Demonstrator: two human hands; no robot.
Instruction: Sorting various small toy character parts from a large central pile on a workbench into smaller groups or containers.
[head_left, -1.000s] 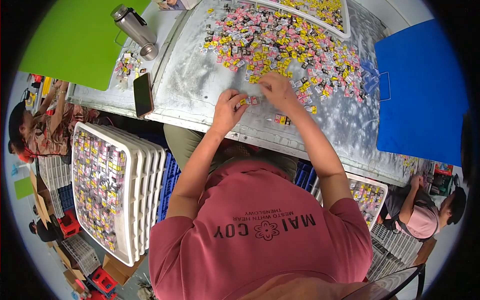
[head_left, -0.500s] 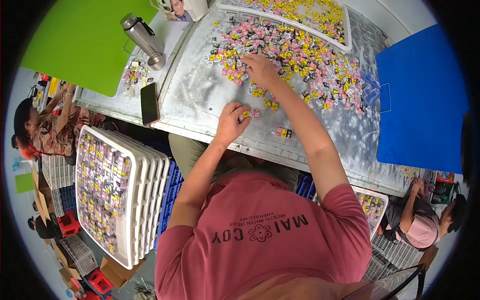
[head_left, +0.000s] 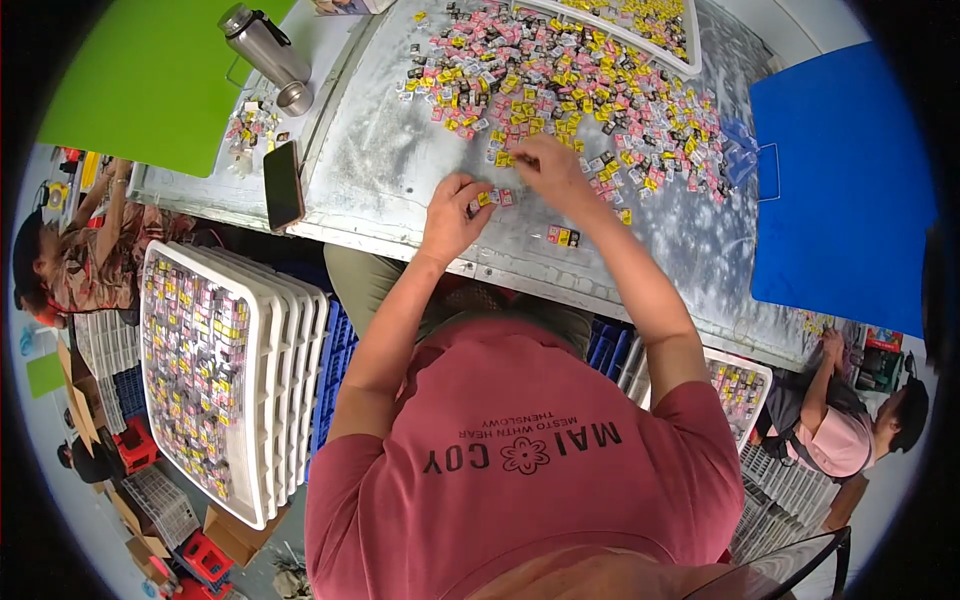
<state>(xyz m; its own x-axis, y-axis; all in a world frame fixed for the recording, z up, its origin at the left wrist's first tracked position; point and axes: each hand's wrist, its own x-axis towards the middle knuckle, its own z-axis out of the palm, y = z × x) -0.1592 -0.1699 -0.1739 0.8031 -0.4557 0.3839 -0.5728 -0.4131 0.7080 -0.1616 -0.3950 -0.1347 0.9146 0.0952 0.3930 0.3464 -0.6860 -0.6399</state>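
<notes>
My left hand is at the near part of the grey metal tabletop, thumb and fingers closed on a short row of small rectangular pieces in yellow and pink. To the right of it, my right hand hovers at the near edge of the pile, fingers pinched; whatever is between them is too small to make out. The spread-out pile mixes pink, yellow, black and white pieces. A separate little group of pieces lies nearer me, right of my left hand.
A white tray of pieces stands behind the pile. On the left are a phone, a steel flask and a green board; a blue board is right. Stacked filled trays stand beside me. Co-workers sit at both sides.
My right hand has drawn back from the pile toward my left hand. My left hand stays closed on the row. The whole view has shifted slightly.
</notes>
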